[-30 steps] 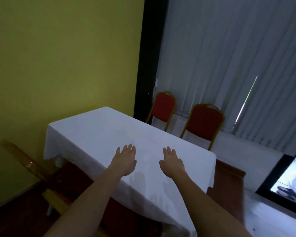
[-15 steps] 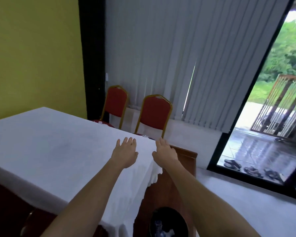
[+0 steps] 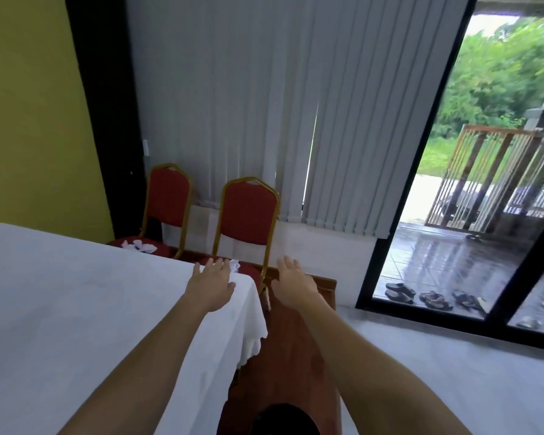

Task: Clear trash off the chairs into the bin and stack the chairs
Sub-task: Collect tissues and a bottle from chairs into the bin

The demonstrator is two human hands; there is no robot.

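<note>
**Hands and trash at the table's far corner.** Both hands reach forward, palms down, fingers straight and slightly spread, holding nothing. The left hand (image 3: 212, 285) hovers over the table (image 3: 60, 309) corner, and the right hand (image 3: 292, 285) is just past it. Paper (image 3: 234, 264) lies on the near chair (image 3: 248, 211) behind that corner, just ahead of the left fingertips. More paper (image 3: 139, 246) lies on the corner chair (image 3: 168, 196). The bin (image 3: 283, 422) sits beside the table's end. Compared with half a second ago, the chairs appear nearer and the bin lower in view.
</note>
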